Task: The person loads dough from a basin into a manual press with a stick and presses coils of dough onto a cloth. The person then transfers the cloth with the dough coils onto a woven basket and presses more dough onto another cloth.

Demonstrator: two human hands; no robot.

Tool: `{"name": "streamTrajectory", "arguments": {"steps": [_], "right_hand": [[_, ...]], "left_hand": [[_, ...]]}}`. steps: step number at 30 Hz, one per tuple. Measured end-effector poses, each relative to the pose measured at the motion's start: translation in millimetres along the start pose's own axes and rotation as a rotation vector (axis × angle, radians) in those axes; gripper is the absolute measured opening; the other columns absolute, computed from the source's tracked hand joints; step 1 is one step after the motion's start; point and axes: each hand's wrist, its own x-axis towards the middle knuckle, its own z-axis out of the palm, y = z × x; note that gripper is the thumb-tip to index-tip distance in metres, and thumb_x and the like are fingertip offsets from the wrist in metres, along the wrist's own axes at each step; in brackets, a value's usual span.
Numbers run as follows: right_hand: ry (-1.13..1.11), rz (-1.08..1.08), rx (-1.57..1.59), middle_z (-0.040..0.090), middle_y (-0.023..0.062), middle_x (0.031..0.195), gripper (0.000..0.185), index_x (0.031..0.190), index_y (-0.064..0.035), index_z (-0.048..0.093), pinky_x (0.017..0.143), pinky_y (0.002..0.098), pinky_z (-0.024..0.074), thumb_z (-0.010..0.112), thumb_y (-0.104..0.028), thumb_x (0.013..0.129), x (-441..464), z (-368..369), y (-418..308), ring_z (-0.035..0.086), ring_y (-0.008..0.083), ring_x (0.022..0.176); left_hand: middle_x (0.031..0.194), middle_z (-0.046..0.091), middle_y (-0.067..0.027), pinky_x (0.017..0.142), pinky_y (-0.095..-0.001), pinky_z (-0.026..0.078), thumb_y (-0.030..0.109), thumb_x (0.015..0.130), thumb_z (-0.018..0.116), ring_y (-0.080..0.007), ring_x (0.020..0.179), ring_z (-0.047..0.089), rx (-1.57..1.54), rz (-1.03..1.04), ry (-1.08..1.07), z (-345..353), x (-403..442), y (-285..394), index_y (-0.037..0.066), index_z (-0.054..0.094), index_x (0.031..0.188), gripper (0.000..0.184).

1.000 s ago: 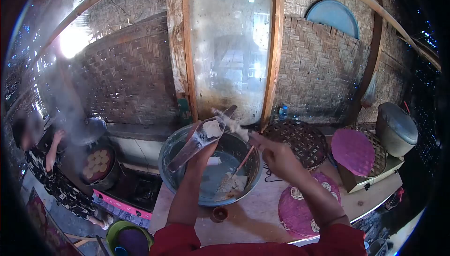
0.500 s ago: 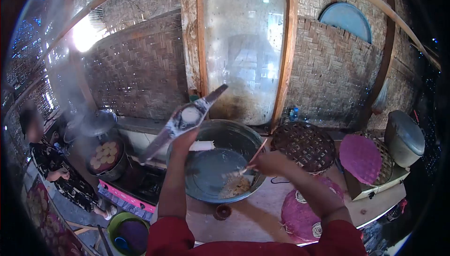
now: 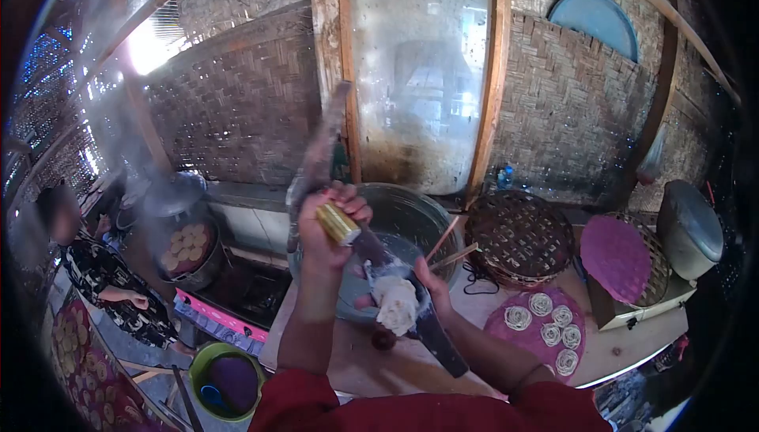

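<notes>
left hand [image 3: 315,230] grasps the gold cylinder [image 3: 338,224], right hand [image 3: 436,286] grips the wooden press [image 3: 439,343] near the tub [image 3: 407,215]; its heaped dough [image 3: 397,305] could drop onto the table [image 3: 605,353] if tipped.

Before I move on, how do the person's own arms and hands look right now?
Plain red sleeves end well above the wrists, leaving the forearms bare. The left hand and right hand are ungloved. I see no cables or markings on either arm.
</notes>
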Motion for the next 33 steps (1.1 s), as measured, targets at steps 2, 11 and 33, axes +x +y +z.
{"name": "streamTrajectory", "arguments": {"steps": [2,11,33], "right_hand": [[-0.012,-0.022,0.057,0.052,0.0244,0.119,0.083,0.138,0.0006,0.026,0.055,0.0296,0.0507,0.042,-0.062,0.086,-29,-12,0,0.064,0.0282,0.081],[0.492,-0.587,-1.087,0.053,0.0192,0.113,0.089,0.135,0.0041,0.023,0.063,0.0266,0.0479,0.06,-0.054,0.079,-162,36,-91,0.058,0.0175,0.075],[0.203,0.062,-1.912,0.04,0.0228,0.134,0.09,0.137,0.0027,0.025,0.097,0.0408,0.0396,0.073,-0.034,0.071,-298,-2,-155,0.049,0.0337,0.118]], "left_hand": [[0.078,0.051,-0.0042,0.068,-0.0284,0.041,0.018,0.079,0.056,-0.0138,0.073,0.052,-0.024,-0.071,0.044,-14,-5,-16,0.009,0.051,0.086,0.012],[0.102,0.059,-0.0108,0.088,-0.0373,0.044,0.018,0.081,0.059,-0.0247,0.1,0.056,1.565,-0.174,-0.408,3,-81,-96,0.006,0.055,0.107,0.029],[0.125,0.05,-0.0119,0.101,-0.0374,0.037,0.024,0.067,0.081,-0.0223,0.118,0.047,1.137,-0.768,-0.419,53,-151,-303,0.006,0.042,0.128,0.075]]}}
